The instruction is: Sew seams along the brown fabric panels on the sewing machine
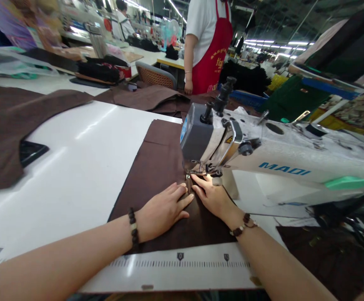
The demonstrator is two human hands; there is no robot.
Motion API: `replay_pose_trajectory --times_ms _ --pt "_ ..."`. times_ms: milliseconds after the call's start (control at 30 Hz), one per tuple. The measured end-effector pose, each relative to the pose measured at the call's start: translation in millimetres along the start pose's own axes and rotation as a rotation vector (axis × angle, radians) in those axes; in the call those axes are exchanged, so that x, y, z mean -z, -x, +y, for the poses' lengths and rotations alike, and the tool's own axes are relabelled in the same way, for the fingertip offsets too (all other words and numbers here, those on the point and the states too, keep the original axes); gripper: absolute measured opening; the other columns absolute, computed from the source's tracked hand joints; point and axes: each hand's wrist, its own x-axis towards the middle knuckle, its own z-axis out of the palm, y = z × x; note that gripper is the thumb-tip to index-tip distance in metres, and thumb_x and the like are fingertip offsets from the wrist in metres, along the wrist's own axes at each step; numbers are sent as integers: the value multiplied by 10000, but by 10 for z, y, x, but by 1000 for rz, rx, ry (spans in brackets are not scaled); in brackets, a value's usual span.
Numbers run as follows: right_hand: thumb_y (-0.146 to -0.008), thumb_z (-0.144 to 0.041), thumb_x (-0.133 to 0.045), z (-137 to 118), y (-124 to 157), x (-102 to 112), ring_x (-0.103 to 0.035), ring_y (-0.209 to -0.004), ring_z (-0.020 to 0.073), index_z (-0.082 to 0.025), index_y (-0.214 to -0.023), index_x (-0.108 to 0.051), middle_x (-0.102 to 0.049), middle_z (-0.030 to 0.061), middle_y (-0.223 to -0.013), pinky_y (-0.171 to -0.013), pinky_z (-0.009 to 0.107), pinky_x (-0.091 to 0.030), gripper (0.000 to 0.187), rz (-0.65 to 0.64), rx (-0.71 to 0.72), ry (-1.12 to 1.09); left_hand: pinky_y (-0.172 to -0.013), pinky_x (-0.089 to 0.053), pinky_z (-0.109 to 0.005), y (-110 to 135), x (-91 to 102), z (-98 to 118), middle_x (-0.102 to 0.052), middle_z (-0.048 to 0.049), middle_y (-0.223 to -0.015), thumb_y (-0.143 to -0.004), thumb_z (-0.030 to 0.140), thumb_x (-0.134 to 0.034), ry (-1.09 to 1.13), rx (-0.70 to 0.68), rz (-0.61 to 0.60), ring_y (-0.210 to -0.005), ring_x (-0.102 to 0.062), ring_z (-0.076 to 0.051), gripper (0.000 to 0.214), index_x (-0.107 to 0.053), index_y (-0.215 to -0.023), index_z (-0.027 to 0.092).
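A dark brown fabric piece (156,167) lies on the white table under the head of a white sewing machine (282,167). My left hand (161,211) rests flat on the fabric, fingers stretched toward the presser foot (188,177). Just right of the foot, my right hand (211,194) also lies flat on the fabric, fingertips beside the needle area. Both wrists wear bead bracelets. Neither hand grips anything.
A printed ruler strip (182,263) runs along the table's near edge. More brown fabric (9,121) is piled at the left and another pile (150,98) at the back. A person in a red apron (210,46) stands behind the table. A chair (155,75) is nearby.
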Motion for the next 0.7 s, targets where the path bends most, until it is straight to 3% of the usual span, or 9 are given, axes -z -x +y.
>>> replay_pose_trajectory --times_ms 400,700 --pt "-901 -240 -411 75 -250 9 -628 -804 155 -169 -870 -654 -678 58 -878 -749 256 -477 256 -92 -98 -38 -946 -448 -336 -156 31 -193 -426 -64 -1127 -859 396 -462 127 62 -46 -1062 -442 -201 397 -447 -1211 212" --pt "-840 -127 -397 181 -355 -31 -625 -822 232 -134 -921 -666 -673 101 -841 -762 320 -479 281 -215 -83 100 -904 -447 -324 -239 12 -341 -473 -80 -1035 -863 406 -442 50 -1 17 -988 -471 -196 392 -501 -1161 158"
